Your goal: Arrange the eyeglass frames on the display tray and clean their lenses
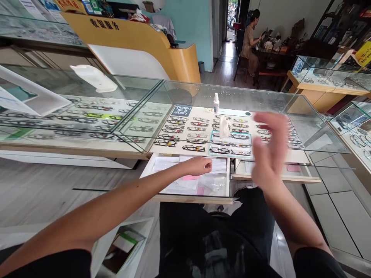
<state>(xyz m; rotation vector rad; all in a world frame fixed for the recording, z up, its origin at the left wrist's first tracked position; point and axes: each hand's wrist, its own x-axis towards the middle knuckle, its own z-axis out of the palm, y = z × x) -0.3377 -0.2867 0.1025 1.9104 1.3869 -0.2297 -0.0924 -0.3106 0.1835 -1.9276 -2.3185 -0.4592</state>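
Note:
My left hand is closed above the open drawer, over white papers and clear plastic bags; what its curled fingers hold, if anything, is hidden. Raised on the right, my right hand is blurred, its fingers apart and curved with nothing between them. Between and beyond my hands, rows of eyeglasses lie in the glass display case. A crumpled white cloth and a white spray bottle stand at the middle of the case.
A second drawer is partly open at the right. A white stand sits on the left glass case. Glass edges cross in front of the eyeglasses. Farther back, a person sits at a dark table. An open white box is low at the left.

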